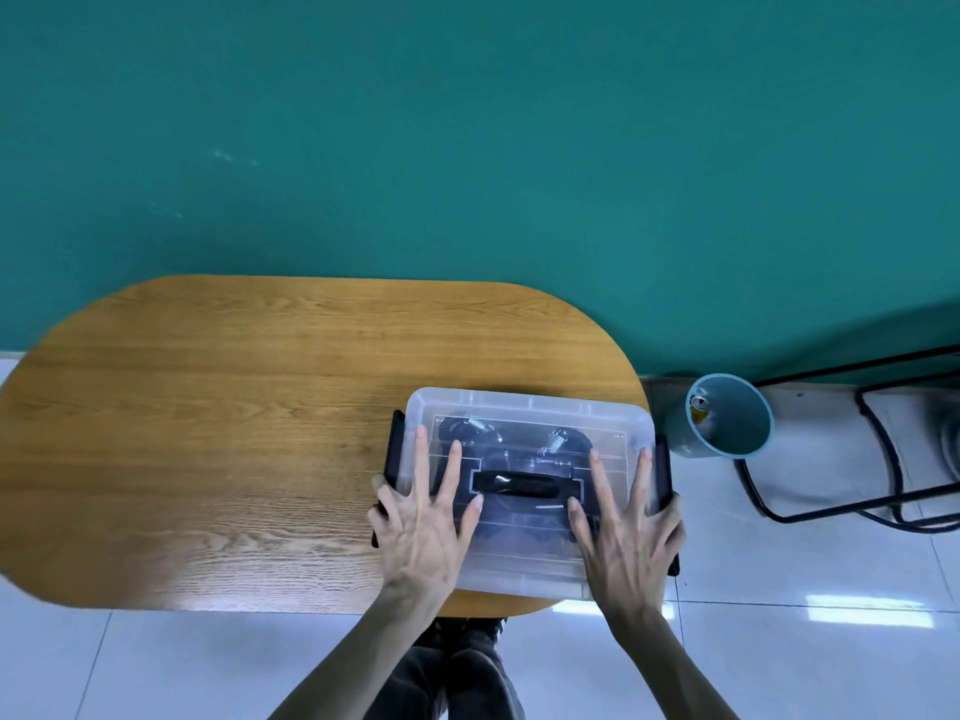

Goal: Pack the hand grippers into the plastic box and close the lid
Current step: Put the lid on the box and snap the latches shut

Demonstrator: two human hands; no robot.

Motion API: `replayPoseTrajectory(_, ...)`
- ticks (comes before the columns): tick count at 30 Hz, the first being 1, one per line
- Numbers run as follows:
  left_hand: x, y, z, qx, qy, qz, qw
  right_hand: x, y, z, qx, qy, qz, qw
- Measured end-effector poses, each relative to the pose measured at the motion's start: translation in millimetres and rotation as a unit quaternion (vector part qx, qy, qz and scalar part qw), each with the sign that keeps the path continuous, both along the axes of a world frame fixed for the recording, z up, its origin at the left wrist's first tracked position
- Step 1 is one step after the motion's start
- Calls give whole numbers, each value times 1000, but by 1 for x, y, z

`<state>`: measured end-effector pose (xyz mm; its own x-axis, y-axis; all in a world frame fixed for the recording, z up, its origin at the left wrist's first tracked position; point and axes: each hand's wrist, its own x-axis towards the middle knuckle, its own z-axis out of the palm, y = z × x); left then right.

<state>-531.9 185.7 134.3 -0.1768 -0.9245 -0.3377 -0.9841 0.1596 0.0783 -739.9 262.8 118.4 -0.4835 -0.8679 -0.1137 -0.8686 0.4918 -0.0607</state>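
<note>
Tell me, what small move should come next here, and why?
Probably swing the black side latches up onto the lid. Both the left hand and right hand lie flat on the lid, which already sits on the box with the hand grippers inside, yet the latches look splayed outward, so it seems unlocked.
</note>
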Motion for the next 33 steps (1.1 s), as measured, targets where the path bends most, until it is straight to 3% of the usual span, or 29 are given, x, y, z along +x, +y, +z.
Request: replayPoseTrajectory(33,-10,7,-2,18,12,1,1000,5,2,-6,-8,-6,7,1000)
